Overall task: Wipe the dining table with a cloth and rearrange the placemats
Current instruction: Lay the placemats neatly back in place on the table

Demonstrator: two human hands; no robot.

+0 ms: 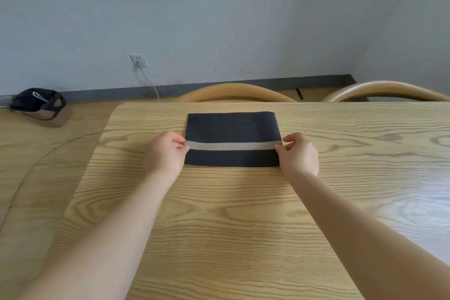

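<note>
A black woven placemat with one beige stripe lies flat on the light wooden dining table, near its far edge. My left hand pinches the mat's left edge at the stripe. At the mat's right edge my right hand pinches it at the same stripe. Both arms reach forward across the table. No cloth is in view.
Two curved wooden chair backs stand behind the table's far edge. A black and tan shoe lies on the floor at the left. A wall socket with a white cable is on the grey wall.
</note>
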